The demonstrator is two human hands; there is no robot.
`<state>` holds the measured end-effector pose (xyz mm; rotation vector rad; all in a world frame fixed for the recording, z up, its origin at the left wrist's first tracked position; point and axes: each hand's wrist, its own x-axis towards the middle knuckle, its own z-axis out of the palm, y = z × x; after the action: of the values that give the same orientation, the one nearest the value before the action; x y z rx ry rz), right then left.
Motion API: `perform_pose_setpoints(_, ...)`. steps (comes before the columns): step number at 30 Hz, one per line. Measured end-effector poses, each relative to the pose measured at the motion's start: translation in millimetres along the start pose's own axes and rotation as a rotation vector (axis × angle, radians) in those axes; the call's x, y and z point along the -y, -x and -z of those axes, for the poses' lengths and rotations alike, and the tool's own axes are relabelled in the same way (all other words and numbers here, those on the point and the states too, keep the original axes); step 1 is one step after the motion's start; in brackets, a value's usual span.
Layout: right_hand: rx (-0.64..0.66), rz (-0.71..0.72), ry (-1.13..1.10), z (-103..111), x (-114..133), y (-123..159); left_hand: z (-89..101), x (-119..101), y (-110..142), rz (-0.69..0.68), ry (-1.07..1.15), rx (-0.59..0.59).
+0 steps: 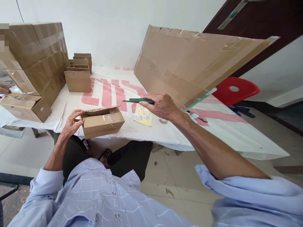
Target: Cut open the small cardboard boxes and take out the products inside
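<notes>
A small brown cardboard box point(104, 123) lies at the table's near edge, with a slit along its top and clear tape on its side. My left hand point(74, 122) grips the box's left end, fingers on the upper edge. To the right of the box and above the table, my right hand point(163, 105) is closed around a green utility knife point(139, 100). Its blade points left, apart from the box. Below the knife lies a yellow sheet of white stickers point(142, 115).
Stacked cartons point(44, 56) stand at the left, with small open boxes point(77, 81) beside them. Another small box point(26, 105) sits at far left, near another person's hand point(4, 89). A large cardboard sheet point(187, 60) leans at the back right, near a red chair point(236, 90).
</notes>
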<state>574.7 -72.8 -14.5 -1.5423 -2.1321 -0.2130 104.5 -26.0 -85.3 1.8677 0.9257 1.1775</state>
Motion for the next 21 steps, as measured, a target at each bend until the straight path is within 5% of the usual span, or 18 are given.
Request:
perform_pose_setpoints(3,-0.056,-0.19,-0.079,-36,1,15,2.4,-1,-1,0.002,0.037,0.038)
perform_pose_setpoints(7,0.076,-0.464,-0.167,-107,28,38,6.4,0,-3,0.035,0.107,0.075)
perform_pose_setpoints(11,0.09,-0.513,-0.266,-151,48,49,11.5,4,-8,0.084,0.123,0.105)
perform_pose_setpoints(16,-0.079,-0.448,-0.535,-146,56,21,12.8,9,-17,0.101,0.133,0.119)
perform_pose_setpoints(21,-0.183,-0.22,-0.851,-128,93,-7,30.1,7,-22,0.106,0.092,0.095)
